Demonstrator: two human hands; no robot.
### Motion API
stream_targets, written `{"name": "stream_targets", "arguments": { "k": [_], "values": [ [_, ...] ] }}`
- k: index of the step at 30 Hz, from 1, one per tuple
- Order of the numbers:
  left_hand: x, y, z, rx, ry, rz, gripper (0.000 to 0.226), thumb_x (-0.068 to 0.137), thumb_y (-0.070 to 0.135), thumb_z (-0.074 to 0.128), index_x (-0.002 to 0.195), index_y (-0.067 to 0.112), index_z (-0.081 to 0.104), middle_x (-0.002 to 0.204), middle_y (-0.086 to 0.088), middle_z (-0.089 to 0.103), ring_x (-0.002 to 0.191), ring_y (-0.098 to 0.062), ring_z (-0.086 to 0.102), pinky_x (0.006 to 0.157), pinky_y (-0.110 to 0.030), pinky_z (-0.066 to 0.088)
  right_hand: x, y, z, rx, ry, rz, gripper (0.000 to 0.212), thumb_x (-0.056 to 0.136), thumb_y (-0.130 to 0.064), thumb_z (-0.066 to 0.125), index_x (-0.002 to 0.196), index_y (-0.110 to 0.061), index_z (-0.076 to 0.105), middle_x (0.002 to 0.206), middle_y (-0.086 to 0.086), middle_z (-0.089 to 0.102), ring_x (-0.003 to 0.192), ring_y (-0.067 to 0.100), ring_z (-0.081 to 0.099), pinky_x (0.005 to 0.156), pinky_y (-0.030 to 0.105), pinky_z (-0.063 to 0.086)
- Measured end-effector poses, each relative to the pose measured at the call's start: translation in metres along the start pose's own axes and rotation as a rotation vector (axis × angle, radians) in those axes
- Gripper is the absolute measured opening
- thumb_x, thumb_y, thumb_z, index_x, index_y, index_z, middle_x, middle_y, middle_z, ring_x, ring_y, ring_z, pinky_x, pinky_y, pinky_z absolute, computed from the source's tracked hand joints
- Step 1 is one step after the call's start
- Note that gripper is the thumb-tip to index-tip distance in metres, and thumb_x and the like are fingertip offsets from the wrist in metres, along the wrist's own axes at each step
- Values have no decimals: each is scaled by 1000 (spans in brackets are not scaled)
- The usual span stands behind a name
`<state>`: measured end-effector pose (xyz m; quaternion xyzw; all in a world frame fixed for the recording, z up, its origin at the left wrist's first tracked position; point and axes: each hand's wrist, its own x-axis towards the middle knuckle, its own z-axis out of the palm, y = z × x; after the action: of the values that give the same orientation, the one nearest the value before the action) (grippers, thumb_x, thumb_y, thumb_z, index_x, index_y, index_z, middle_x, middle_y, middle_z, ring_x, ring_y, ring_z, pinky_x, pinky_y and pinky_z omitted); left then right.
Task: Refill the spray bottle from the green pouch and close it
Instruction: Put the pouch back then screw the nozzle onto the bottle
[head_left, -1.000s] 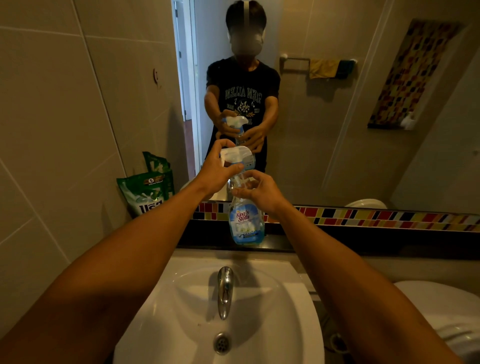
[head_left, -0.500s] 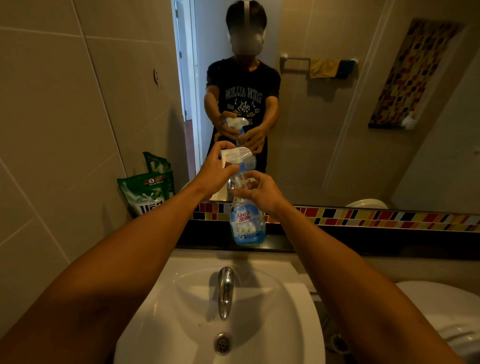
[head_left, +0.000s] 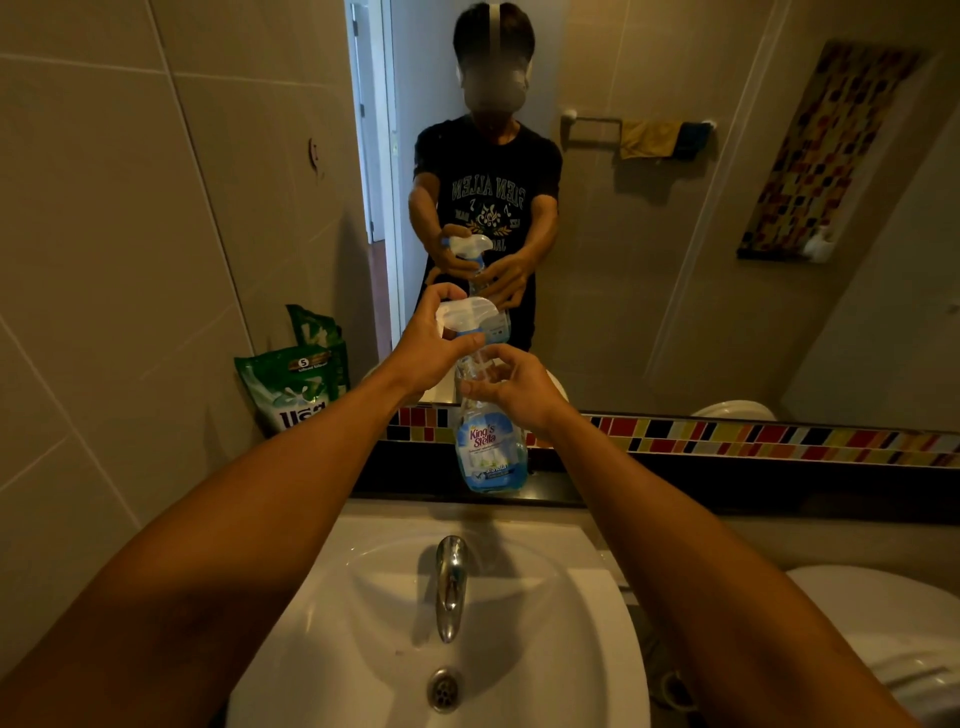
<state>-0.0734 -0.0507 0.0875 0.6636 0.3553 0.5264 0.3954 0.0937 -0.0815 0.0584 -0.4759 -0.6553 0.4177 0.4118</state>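
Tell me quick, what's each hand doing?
Left hand: fingers curled round the spray head.
Right hand: fingers curled round the neck of the bottle.

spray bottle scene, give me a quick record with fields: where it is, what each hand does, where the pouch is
spray bottle: upright on the dark ledge behind the sink, at the mirror
left hand: grips the white spray head
right hand: holds the bottle's neck
green pouch: leaning in the left wall corner, untouched
tap: no water running
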Motion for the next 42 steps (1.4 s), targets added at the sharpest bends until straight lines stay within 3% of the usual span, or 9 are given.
{"name": "stream_targets", "arguments": {
  "k": [8, 15, 22, 25, 28, 30, 34, 39, 42],
  "values": [
    [0, -5, -9, 12, -28, -44, 51, 84, 9, 77, 123, 28, 50, 118, 2, 58, 104, -21, 63, 80, -29, 57, -1, 4, -3, 99, -59, 35, 48, 85, -14, 83, 130, -15, 66, 112, 15, 76, 103, 32, 75, 90, 48, 62],
    [5, 1, -9, 16, -72, -68, 49, 85, 9, 76, 122, 29, 52, 118, -1, 56, 106, -26, 62, 85, -38, 60, -2, 0, -9, 191, -109, 92, 47, 85, -6, 80, 129, -10, 65, 112, 19, 77, 104, 38, 75, 94, 52, 60],
    [3, 3, -8, 42, -101, -68, 50, 85, 10, 77, 124, 27, 51, 119, -3, 57, 108, -29, 63, 79, -30, 59, -3, 3, -8, 181, -91, 106, 42, 83, -8, 83, 122, -13, 67, 109, 20, 77, 102, 39, 75, 92, 54, 61],
    [-1, 0, -5, 75, -95, -71, 63, 84, 15, 79, 136, 27, 45, 128, -2, 56, 115, -30, 63, 86, -36, 61, -3, 3, -9, 133, -70, 103, 40, 84, -8, 82, 120, -14, 67, 107, 20, 76, 99, 36, 76, 89, 50, 62],
    [-9, 0, 1, 77, -49, -82, 93, 83, 14, 80, 154, 34, 24, 128, 19, 48, 109, -7, 61, 82, -22, 58, -3, 6, -9, 87, -11, 104, 37, 85, -8, 82, 118, -13, 66, 100, 10, 76, 98, 32, 75, 87, 46, 63],
    [-15, -9, 2, 45, -7, -136, 101, 84, 17, 79, 158, 34, 12, 133, 13, 46, 113, -5, 58, 86, -23, 53, -1, 13, -9, 42, 51, 97, 38, 84, -10, 83, 118, -10, 67, 99, 7, 73, 98, 30, 74, 89, 48, 63],
    [-34, -34, 3, 25, 11, -344, 83, 88, 34, 67, 157, 31, 22, 151, -6, 44, 133, -26, 47, 97, -39, 43, 3, 23, -10, -9, 128, 93, 37, 81, -14, 86, 115, -12, 70, 104, 9, 71, 100, 31, 71, 91, 53, 60],
    [-59, -66, 21, 20, -63, -473, 42, 97, 14, 58, 136, 25, 48, 115, 10, 59, 105, -7, 56, 80, -19, 47, 7, 36, -12, -35, 169, 85, 46, 84, -11, 83, 126, -18, 66, 115, 3, 69, 107, 25, 69, 95, 54, 59],
    [-64, -93, 28, 43, -150, -535, 51, 94, 8, 62, 143, 12, 50, 135, -7, 61, 126, -25, 57, 102, -39, 51, 10, 47, -13, -34, 176, 76, 45, 86, -8, 81, 127, -15, 65, 120, 9, 69, 111, 28, 68, 94, 53, 59]
  ]
}}
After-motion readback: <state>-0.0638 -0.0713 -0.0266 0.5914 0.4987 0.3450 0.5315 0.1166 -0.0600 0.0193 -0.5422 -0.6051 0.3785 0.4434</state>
